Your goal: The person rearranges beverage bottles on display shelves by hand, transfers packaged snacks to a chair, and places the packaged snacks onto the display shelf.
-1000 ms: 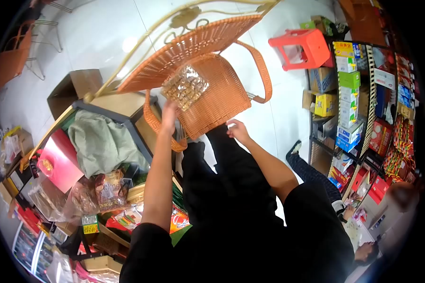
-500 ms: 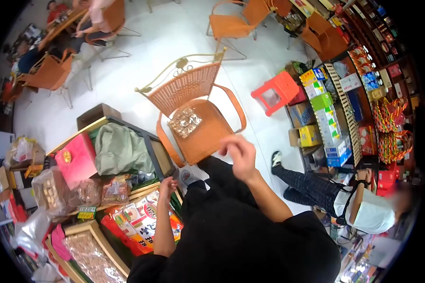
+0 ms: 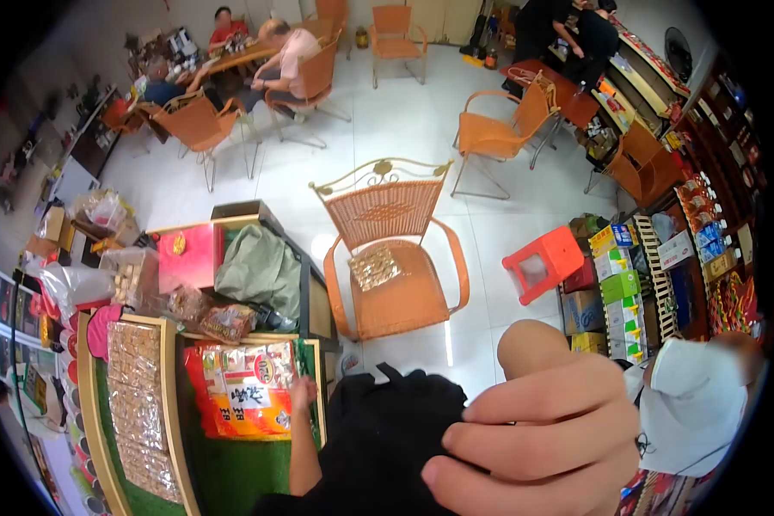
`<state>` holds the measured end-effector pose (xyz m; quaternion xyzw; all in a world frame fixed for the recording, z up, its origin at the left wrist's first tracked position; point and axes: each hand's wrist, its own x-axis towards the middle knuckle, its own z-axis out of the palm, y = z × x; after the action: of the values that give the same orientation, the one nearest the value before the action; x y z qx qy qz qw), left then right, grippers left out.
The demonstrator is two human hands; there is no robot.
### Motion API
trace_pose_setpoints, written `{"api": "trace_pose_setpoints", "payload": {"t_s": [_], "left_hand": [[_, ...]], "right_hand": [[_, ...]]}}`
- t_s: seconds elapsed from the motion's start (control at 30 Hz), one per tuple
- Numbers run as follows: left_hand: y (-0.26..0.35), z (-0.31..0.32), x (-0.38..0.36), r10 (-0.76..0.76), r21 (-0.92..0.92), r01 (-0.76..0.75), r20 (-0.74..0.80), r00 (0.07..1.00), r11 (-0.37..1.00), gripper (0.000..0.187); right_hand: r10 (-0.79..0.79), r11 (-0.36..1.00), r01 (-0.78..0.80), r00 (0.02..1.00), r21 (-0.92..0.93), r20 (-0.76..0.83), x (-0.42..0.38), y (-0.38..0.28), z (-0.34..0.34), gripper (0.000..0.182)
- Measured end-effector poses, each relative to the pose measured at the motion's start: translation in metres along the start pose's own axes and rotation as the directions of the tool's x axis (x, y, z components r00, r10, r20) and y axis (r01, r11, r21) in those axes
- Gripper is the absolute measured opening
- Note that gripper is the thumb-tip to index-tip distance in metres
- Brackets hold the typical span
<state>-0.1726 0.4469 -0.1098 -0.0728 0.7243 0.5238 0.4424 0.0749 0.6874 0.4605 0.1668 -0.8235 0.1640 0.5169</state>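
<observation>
My right hand [image 3: 546, 421] is raised close to the camera at the lower right, large in view. Its fingers point left, loosely bent, and nothing shows in them. Lower left of centre, my left hand [image 3: 302, 391] is at the right side of a red and orange snack bag [image 3: 245, 391], over the edge of a wooden display bin [image 3: 320, 378]. Most of its fingers are hidden. Ahead stands an orange woven armchair [image 3: 400, 311] with a metal-topped back. A clear packet of brown pieces [image 3: 374, 267] lies on its seat.
A red plastic stool [image 3: 542, 258] stands right of the chair, beside shelves of boxes [image 3: 619, 288]. A person in a white top [image 3: 697, 404] is at the right. People sit round a wooden table [image 3: 232, 58] at the back left. A green cloth bag [image 3: 262, 271] lies on the left stand.
My right hand has come up toward the camera, from near the chair seat. The view has tilted up, showing more of the room's back. The packet stays on the chair.
</observation>
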Motion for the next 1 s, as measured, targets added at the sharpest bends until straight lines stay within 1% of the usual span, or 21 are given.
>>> {"api": "trace_pose_setpoints", "payload": {"t_s": [0.03,0.07,0.13,0.2,0.23,0.27,0.3,0.33,0.37,0.43,0.47,0.5,0.57,0.63,0.73,0.77,0.83,0.9,0.93,0.97,1.0], "left_hand": [[-0.012,0.008,-0.014,0.042,-0.082,-0.036,0.072,0.997,0.996,0.019],[-0.044,0.01,-0.009,0.019,-0.061,-0.015,0.071,0.997,0.998,0.017],[-0.098,0.02,-0.01,-0.008,-0.004,0.009,0.059,0.998,1.0,0.017],[-0.124,0.026,-0.024,0.016,0.093,-0.018,0.017,1.0,0.996,0.016],[-0.134,0.025,-0.03,0.045,0.139,-0.045,0.005,0.999,0.989,0.016],[-0.143,0.023,-0.035,0.079,0.184,-0.077,-0.001,0.997,0.98,0.016],[-0.15,0.021,-0.038,0.123,0.22,-0.119,-0.002,0.992,0.968,0.016],[-0.155,0.017,-0.039,0.166,0.243,-0.161,0.002,0.986,0.956,0.016],[-0.159,0.011,-0.043,0.199,0.256,-0.196,0.012,0.98,0.947,0.016],[-0.167,0.003,-0.045,0.213,0.239,-0.214,0.03,0.977,0.947,0.017],[-0.168,-0.001,-0.046,0.14,0.191,-0.146,0.047,0.989,0.971,0.018],[-0.17,0.001,-0.046,0.13,0.183,-0.136,0.043,0.991,0.974,0.018],[-0.17,0.006,-0.045,0.093,0.234,-0.101,0.042,0.995,0.967,0.019],[-0.146,0.018,-0.07,0.117,0.254,-0.146,0.125,0.985,0.956,0.021],[-0.142,0.007,-0.089,0.301,0.196,-0.331,0.167,0.939,0.923,0.021],[-0.145,-0.005,-0.096,0.363,0.169,-0.386,0.152,0.919,0.907,0.021],[-0.153,-0.037,-0.11,0.365,0.045,-0.368,0.058,0.929,0.929,0.019],[-0.161,-0.077,-0.138,0.285,-0.056,-0.286,-0.026,0.958,0.956,0.017],[-0.179,-0.098,-0.139,0.227,-0.186,-0.235,-0.061,0.972,0.954,0.018],[-0.192,-0.12,-0.151,0.288,-0.118,-0.306,-0.153,0.945,0.945,0.019],[-0.222,-0.14,-0.145,0.276,-0.138,-0.308,-0.211,0.938,0.941,0.019]], "right_hand": [[-0.049,0.998,0.05,0.997,-0.026,0.065,-0.003,-0.003,-0.012,0.015],[-0.116,0.993,0.115,0.993,0.005,0.022,-0.009,-0.003,-0.011,0.017],[-0.16,0.983,0.158,0.987,0.091,0.023,-0.017,-0.007,0.0,0.02],[-0.176,0.976,0.164,0.982,0.142,0.072,-0.02,-0.001,0.017,0.019],[-0.205,0.971,0.194,0.976,0.138,0.073,-0.021,0.005,0.016,0.022],[-0.208,0.976,0.209,0.978,0.068,-0.013,-0.021,0.005,0.01,0.021],[-0.206,0.977,0.206,0.978,0.054,-0.015,-0.021,-0.001,-0.003,0.021],[-0.134,0.973,0.163,0.975,0.162,-0.175,-0.019,-0.01,-0.019,0.021],[-0.088,0.971,0.14,0.963,0.194,-0.256,-0.019,-0.021,-0.034,0.02],[-0.075,0.973,0.137,0.949,0.188,-0.307,-0.02,-0.046,-0.053,0.019],[-0.085,0.972,0.141,0.955,0.185,-0.285,-0.021,-0.058,-0.054,0.018],[-0.09,0.973,0.141,0.962,0.183,-0.258,-0.02,-0.07,-0.053,0.018],[-0.105,0.969,0.145,0.975,0.201,-0.194,-0.017,-0.092,-0.046,0.016],[-0.126,0.958,0.152,0.985,0.245,-0.117,-0.009,-0.116,-0.031,0.015],[-0.168,0.932,0.16,0.986,0.325,-0.005,0.004,-0.153,0.001,0.014],[-0.183,0.915,0.158,0.983,0.372,0.032,0.01,-0.163,0.014,0.014],[-0.22,0.875,0.153,0.971,0.459,0.095,0.021,-0.188,0.046,0.013],[-0.268,0.82,0.143,0.951,0.554,0.152,0.032,-0.209,0.08,0.012],[-0.297,0.789,0.133,0.937,0.6,0.183,0.038,-0.22,0.098,0.012],[-0.323,0.76,0.116,0.922,0.639,0.216,0.044,-0.23,0.117,0.012],[-0.355,0.721,0.092,0.9,0.687,0.251,0.05,-0.239,0.136,0.012]]}}
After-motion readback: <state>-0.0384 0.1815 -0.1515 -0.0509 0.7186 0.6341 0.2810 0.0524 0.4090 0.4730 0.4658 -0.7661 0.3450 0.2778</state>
